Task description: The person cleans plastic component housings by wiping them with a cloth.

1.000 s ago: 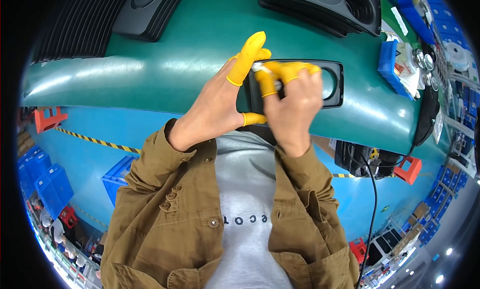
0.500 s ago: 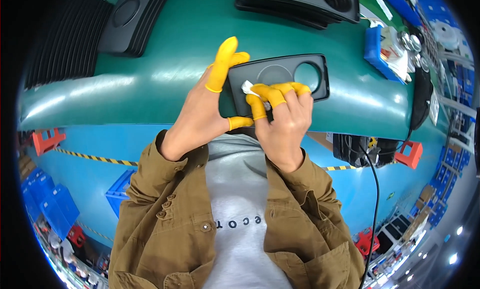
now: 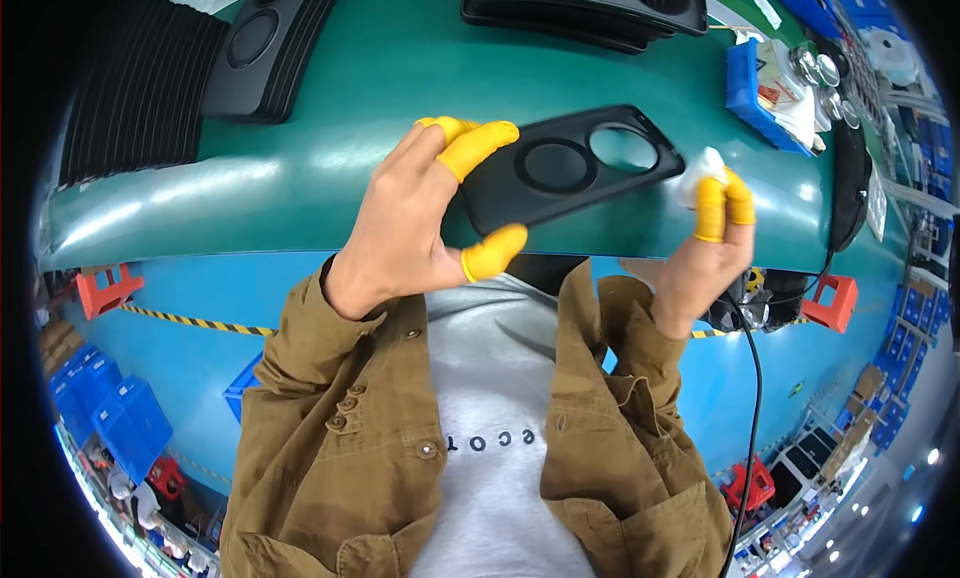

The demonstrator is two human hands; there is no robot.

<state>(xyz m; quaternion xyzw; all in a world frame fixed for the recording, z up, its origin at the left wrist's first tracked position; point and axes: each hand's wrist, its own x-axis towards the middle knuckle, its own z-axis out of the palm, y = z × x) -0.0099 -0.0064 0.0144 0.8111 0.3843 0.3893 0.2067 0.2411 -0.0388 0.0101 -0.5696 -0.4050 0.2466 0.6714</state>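
Observation:
A black rectangular plastic panel with a round disc at its middle and a large round hole near its right end is tilted above the table. My left hand, in yellow finger cots, grips its left end, thumb at the near edge and fingers at the far edge. My right hand, also in yellow finger cots, pinches a crumpled white wipe just right of the panel, apart from it. Green tabletop shows through the panel's hole.
Stacks of similar black panels stand at the far left, beside them, and at the far middle. At the right is a blue tray of small items, near round metal pieces and a black pouch.
My right hand has come off the panel and moved right with the wipe. The panel has turned slightly, its right end swinging away, and my left hand has closed on its left end.

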